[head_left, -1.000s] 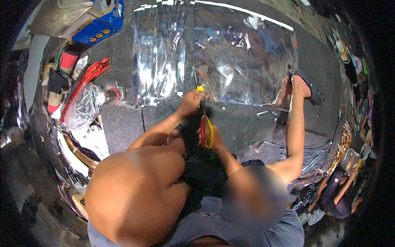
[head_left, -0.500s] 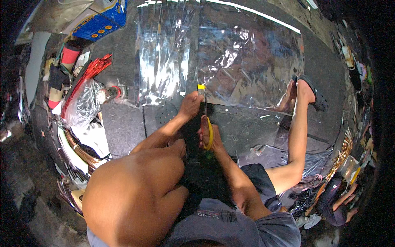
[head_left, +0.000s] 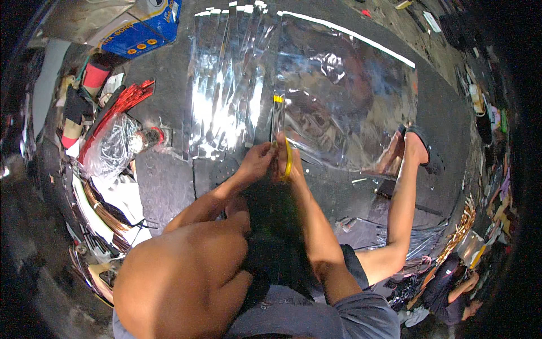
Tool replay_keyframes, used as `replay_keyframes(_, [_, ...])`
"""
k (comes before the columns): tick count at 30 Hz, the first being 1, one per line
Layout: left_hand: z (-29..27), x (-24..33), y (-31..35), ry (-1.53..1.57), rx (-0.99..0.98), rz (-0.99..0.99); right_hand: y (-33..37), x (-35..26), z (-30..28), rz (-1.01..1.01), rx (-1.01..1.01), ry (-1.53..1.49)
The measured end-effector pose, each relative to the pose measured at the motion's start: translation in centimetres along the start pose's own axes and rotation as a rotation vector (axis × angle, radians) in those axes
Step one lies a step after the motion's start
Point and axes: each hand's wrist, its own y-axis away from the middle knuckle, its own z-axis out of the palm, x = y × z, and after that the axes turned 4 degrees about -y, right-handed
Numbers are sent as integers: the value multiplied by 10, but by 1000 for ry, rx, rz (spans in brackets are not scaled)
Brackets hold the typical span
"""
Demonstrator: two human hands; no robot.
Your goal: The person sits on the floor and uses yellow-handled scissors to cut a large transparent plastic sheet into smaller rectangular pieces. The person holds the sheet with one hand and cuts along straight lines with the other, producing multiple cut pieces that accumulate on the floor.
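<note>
Dark flooring (head_left: 330,195) bears a glossy sheet (head_left: 344,101), right of some shiny strips (head_left: 226,107), and the right hand (head_left: 296,168), clasping yellow-handled scissors (head_left: 289,158), has moved up beside the left hand (head_left: 255,163), whose curled fingers' hold I cannot tell, so the work seems to have advanced along the sheet's left edge.

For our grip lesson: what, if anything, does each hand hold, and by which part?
Right hand: scissors, by the yellow handle. Left hand: cannot tell what, if anything.
</note>
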Motion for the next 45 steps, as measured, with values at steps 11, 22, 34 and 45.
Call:
replay_keyframes(11, [-3,13,11,142,-74,-12,-27,-20,-8,-78,-14,180])
replay_keyframes(22, [2,25,23,267,-18,-16,-19,-31,-2,-253,-11,-30])
replay_keyframes(34, [-10,42,37,36,-59,-21,-103,-86,-12,-767,110,605])
replay_keyframes(45, [-44,49,54,73,-49,-82,-212,-247,-5,-304,254,123])
